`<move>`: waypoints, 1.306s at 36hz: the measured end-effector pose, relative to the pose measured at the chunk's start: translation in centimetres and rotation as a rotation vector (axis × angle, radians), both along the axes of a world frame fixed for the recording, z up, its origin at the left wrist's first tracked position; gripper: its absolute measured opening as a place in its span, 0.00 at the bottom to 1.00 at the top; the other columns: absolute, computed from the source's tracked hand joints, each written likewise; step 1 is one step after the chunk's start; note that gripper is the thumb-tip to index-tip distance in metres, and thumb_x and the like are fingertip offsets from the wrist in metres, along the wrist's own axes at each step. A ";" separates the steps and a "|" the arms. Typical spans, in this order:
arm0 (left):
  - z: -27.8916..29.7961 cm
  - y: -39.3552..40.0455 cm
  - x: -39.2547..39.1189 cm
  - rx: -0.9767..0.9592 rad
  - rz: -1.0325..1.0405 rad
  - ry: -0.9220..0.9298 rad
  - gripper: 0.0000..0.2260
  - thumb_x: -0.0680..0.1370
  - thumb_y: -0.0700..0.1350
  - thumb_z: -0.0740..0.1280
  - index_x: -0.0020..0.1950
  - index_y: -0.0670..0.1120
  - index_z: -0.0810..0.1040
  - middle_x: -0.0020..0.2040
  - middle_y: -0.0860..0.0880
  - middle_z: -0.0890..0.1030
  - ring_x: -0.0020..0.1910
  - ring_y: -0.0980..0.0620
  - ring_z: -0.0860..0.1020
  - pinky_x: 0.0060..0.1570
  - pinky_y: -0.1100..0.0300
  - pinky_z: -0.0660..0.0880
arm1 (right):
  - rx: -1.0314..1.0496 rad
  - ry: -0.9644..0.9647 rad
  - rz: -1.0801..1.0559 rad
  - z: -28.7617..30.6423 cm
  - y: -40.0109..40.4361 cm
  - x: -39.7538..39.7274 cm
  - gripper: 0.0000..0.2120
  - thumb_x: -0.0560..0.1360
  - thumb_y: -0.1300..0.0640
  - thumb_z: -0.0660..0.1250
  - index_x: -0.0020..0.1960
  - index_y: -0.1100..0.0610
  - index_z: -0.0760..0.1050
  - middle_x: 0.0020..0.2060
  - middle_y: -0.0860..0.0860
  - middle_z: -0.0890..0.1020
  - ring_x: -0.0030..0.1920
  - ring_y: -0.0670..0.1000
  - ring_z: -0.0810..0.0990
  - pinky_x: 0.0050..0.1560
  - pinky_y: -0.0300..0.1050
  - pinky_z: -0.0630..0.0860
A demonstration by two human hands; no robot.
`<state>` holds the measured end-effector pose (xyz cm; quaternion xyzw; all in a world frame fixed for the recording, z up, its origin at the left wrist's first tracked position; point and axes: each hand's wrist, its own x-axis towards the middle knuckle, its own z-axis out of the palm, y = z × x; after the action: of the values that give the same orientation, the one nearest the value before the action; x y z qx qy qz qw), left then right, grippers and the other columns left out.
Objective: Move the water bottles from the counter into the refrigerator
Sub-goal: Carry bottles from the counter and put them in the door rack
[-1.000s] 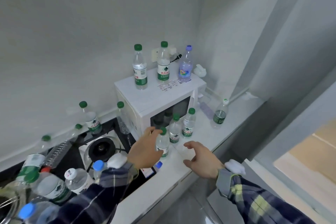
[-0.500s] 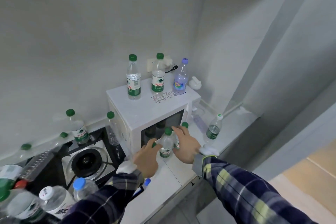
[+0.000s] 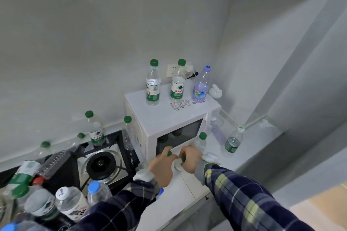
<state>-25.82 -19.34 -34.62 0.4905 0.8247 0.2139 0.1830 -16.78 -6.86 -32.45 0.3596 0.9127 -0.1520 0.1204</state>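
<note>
My left hand [image 3: 162, 165] grips a green-capped water bottle [image 3: 169, 154] in front of the white microwave [image 3: 169, 118]; only its cap shows between my fingers. My right hand [image 3: 190, 157] grips a second green-capped bottle [image 3: 183, 158] right beside it. A third green-capped bottle [image 3: 200, 141] stands just behind my right hand on the white counter [image 3: 184, 197]. Another bottle with a white cap [image 3: 232, 141] stands farther right. The refrigerator is not in view.
Three bottles [image 3: 153, 84] stand on top of the microwave, below a wall socket [image 3: 172, 70]. A gas stove [image 3: 102, 165] lies to the left with several bottles [image 3: 94, 129] around it and more crowded at the bottom left [image 3: 71, 202]. Wall corner at right.
Both hands have moved forward to the bottles in front of the microwave and closed round one each. The camera has shifted closer and lower toward the counter.
</note>
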 end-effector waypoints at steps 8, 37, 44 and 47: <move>-1.4 1.0 -0.9 0.054 -0.013 0.199 0.28 0.55 0.34 0.83 0.45 0.61 0.85 0.55 0.56 0.80 0.26 0.54 0.76 0.25 0.67 0.66 | -0.116 0.366 -0.229 3.5 -0.2 4.3 0.06 0.73 0.55 0.72 0.49 0.50 0.81 0.49 0.46 0.77 0.50 0.50 0.78 0.51 0.39 0.73; 3.3 -0.2 13.3 0.269 -0.422 -0.076 0.13 0.80 0.49 0.70 0.63 0.59 0.75 0.53 0.60 0.80 0.44 0.50 0.79 0.45 0.53 0.74 | 0.009 0.833 -0.980 7.5 -15.5 33.3 0.12 0.73 0.56 0.75 0.53 0.42 0.80 0.46 0.44 0.83 0.37 0.45 0.77 0.42 0.30 0.73; 5.8 -0.2 17.7 0.327 -0.568 -0.080 0.13 0.79 0.46 0.71 0.61 0.58 0.76 0.54 0.60 0.80 0.41 0.50 0.78 0.42 0.55 0.73 | 0.086 0.874 -1.125 6.0 -19.6 38.8 0.16 0.73 0.60 0.74 0.53 0.40 0.80 0.51 0.40 0.83 0.37 0.48 0.77 0.39 0.33 0.74; 6.8 -0.1 18.6 0.338 -0.625 -0.077 0.13 0.79 0.45 0.71 0.61 0.59 0.76 0.54 0.61 0.80 0.39 0.51 0.77 0.42 0.54 0.74 | 0.134 0.871 -1.180 6.1 -20.5 40.2 0.16 0.73 0.59 0.75 0.53 0.40 0.80 0.48 0.41 0.83 0.38 0.47 0.79 0.40 0.33 0.74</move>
<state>-7.19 -19.41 -27.87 0.7340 0.5804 0.2991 0.1868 23.41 -27.40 -26.32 0.7044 0.5400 -0.2645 -0.3772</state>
